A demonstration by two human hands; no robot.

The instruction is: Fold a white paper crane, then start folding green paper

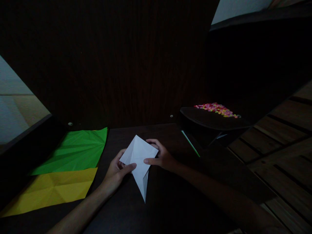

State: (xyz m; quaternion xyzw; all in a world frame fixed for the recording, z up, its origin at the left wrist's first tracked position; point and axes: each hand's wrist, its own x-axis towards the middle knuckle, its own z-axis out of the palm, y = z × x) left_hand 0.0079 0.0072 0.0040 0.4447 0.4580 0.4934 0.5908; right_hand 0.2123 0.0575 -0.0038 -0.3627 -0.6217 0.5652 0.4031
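Observation:
A folded sheet of white paper [140, 152] is between my two hands, above the dark table [126, 208]. It has a broad diamond-shaped top, and a narrow point hangs down toward me. My left hand [119, 169] grips its left corner, thumb flat on the front face and fingers behind. On the opposite side, my right hand [161, 156] pinches the right edge in the same way, with its thumb on the front. A loose flap shows at the lower right of the paper. The fingers behind the sheet are partly hidden.
Creased green paper [78, 149] overlaps creased yellow paper [56, 188] on the left. A thin pale strip [190, 143] lies to the right. Small pink and yellow pieces [218, 109] are heaped on a rounded dark shelf [207, 120]. A dark wooden panel [117, 65] stands behind.

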